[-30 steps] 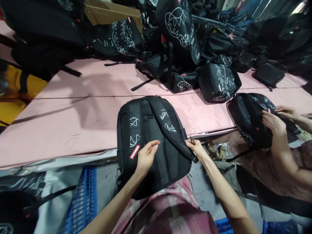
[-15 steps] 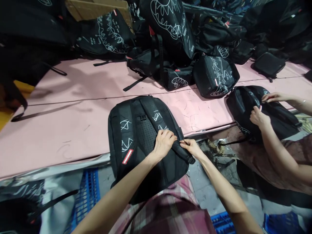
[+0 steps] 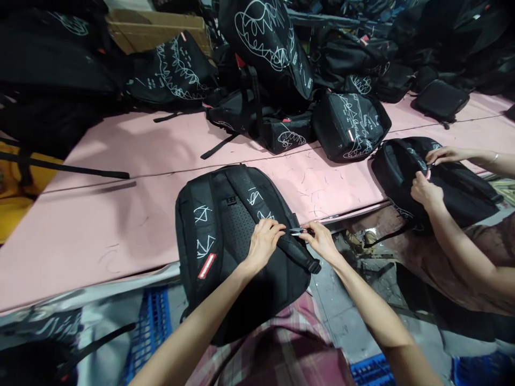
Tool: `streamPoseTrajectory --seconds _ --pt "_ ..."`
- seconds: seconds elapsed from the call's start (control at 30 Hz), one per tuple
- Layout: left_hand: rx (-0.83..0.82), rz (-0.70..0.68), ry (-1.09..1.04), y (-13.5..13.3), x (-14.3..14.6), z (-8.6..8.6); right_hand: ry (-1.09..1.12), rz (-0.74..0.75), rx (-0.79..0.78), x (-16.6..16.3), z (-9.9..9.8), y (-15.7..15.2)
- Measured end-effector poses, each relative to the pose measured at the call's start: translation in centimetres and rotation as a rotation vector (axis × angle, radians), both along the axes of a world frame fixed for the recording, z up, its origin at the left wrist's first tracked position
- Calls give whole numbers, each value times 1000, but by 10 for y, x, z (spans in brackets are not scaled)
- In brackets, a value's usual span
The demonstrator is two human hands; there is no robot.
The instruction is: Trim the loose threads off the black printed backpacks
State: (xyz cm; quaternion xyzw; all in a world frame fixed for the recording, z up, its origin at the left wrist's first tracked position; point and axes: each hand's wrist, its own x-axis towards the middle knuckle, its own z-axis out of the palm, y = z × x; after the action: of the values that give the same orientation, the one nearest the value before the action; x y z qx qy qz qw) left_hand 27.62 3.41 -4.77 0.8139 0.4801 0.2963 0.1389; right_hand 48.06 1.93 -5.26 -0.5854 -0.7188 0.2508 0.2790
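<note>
A black backpack [image 3: 241, 246] with white scribbles and a red label leans over the table's front edge and my lap, strap side up. On its right shoulder strap [image 3: 295, 249] my left hand [image 3: 265, 241] is closed, thumb and fingers pinching at the strap's edge. Whether a loose thread is between those fingertips is too small to tell. My right hand [image 3: 322, 241] grips a pair of small thread snips [image 3: 298, 231], their metal blades pointing left at the strap, close to my left fingertips.
Several black bags, among them a boxy one [image 3: 352, 126], lie along the back of the pink-covered table [image 3: 153, 214]. At right a co-worker's hands [image 3: 428, 190] work on another black backpack [image 3: 390, 166]. Blue plastic crates [image 3: 148, 321] stand below. A cardboard box [image 3: 161, 32] is behind.
The snips' blades now show beyond my right fingers, pointing at the strap; before, they were hidden in the hand. My left hand has shifted slightly left. The view has tilted a little.
</note>
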Motion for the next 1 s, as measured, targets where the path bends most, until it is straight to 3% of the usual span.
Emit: streamPoseTrajectory --seconds 0.3,0.6,0.8,0.87,1.0 --pt "95 -57 279 3 8 9 -71 6 89 -3 -4 1" --pt "17 -27 259 2 14 11 -71 59 70 -11 3 8" --pt "-219 -93 68 -11 -6 31 201 -124 -139 10 -12 7" --pt "-310 -46 -23 -13 -20 36 308 -188 -190 19 -20 5" --pt "-306 231 -265 0 -51 45 457 -212 -252 23 -23 1"
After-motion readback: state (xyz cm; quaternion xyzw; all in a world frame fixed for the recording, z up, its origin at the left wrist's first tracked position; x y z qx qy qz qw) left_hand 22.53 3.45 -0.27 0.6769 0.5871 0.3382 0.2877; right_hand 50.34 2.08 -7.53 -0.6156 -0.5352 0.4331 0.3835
